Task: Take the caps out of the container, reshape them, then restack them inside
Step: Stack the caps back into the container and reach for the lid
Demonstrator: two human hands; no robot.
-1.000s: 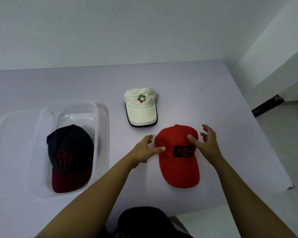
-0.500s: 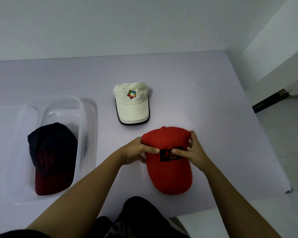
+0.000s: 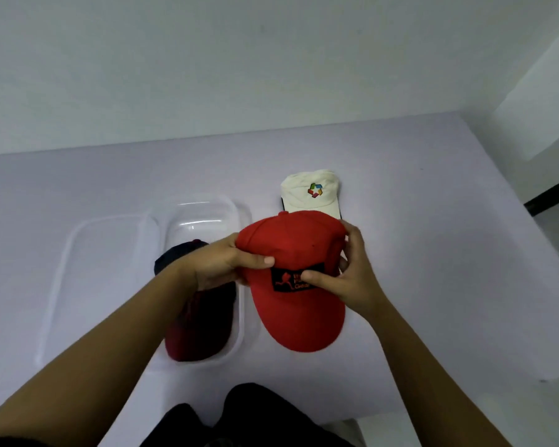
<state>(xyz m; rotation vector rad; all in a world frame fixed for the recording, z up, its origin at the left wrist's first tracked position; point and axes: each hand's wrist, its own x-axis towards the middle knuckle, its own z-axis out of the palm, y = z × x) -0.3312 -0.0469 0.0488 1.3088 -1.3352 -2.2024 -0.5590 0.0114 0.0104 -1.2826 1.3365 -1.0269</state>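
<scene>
The left hand [image 3: 218,264] is curled round the left side of the red cap [image 3: 296,250], with the thumb pressed on the crown. The right hand [image 3: 352,275] is curled round the right side, with its thumb laid on the black patch. A second ago both hands were spread beside this cap as it lay on the table [image 3: 433,253]. Now it is gripped and seems lifted, at frame centre, brim toward the lower edge. Reshaping is judged begun, and restacking is not yet done. Just left, the dark cap [image 3: 204,321] lies in the container [image 3: 207,204]. Behind, the white cap [image 3: 310,191] is partly hidden.
</scene>
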